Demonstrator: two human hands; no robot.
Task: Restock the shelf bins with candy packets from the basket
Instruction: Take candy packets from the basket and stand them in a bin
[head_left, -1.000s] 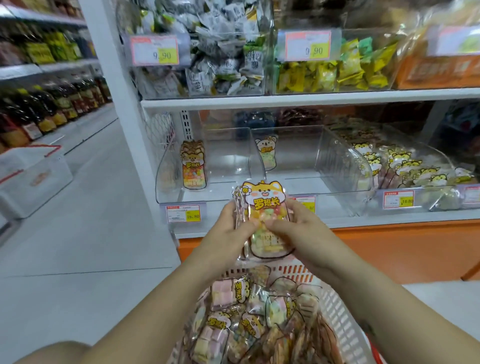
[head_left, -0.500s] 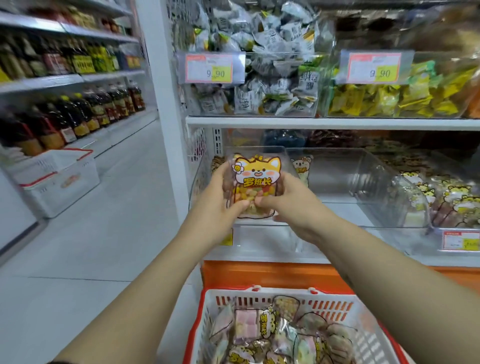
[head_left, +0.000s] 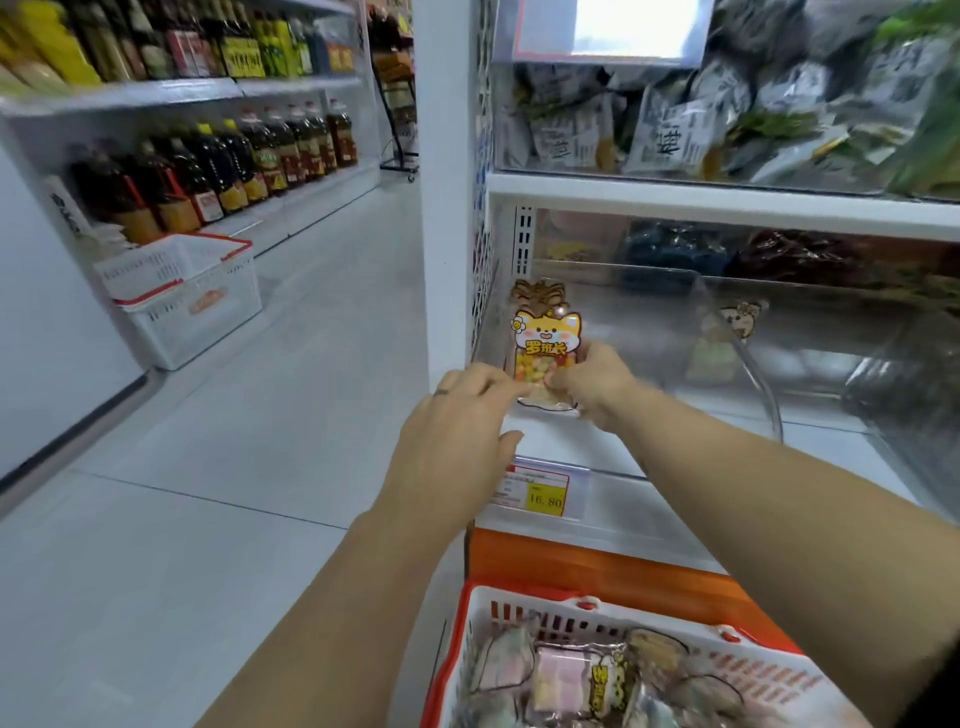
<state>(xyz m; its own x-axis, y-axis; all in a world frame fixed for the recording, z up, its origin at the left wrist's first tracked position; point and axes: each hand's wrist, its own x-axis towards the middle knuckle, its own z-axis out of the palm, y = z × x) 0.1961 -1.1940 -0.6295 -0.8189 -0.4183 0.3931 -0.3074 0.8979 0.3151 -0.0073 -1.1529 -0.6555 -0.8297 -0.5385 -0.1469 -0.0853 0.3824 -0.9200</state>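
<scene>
Now pinching packet (head_left: 545, 348) at its 4 o'clock side with right hand (head_left: 592, 387), touching its 8 o'clock side with straight fingers of left hand (head_left: 447, 441). Holding it upright inside bin (head_left: 639, 364), at 12 o'clock from basket (head_left: 519, 597).

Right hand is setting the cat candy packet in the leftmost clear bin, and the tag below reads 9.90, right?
No. The head view shows the price tag reads 16.80, not 9.90. The right hand does hold the candy packet in that bin.
</scene>
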